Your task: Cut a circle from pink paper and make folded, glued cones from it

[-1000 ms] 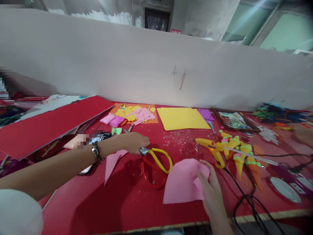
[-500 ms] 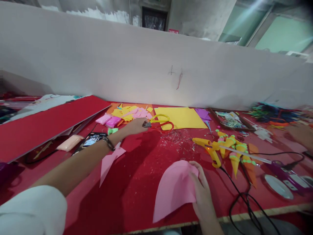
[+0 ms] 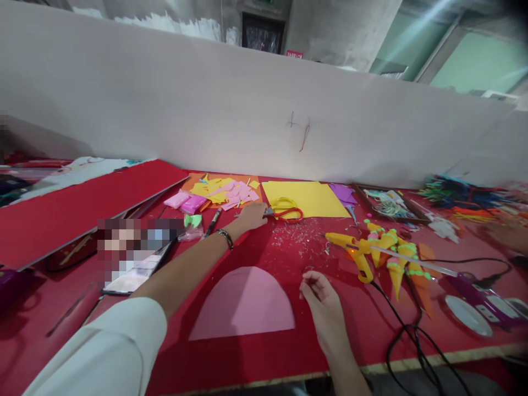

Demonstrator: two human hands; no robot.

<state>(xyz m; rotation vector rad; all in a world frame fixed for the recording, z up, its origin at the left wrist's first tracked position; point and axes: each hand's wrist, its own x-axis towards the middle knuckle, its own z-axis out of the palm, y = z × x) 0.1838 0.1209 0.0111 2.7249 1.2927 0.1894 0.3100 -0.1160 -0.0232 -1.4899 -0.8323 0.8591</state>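
A pair of scissors with yellow and red handles lies at the near edge of a yellow paper sheet. My left hand is closed around the blade end, handles pointing right. Flat on the red table in front of me rests a pink half-circle of paper, its straight edge towards me. My right hand is just right of this paper, apart from it, fingers loosely curled with a gap between them and nothing visible inside.
At right lie a yellow glue gun with a black cable, yellow cone shapes and a purple device. Paper scraps, a marker and a phone are left. Another person's hand shows far right.
My right hand has let go of the pink half-circle, which now lies flat further left. My left hand has moved right with the scissors. The pink scrap near my left forearm no longer shows there.
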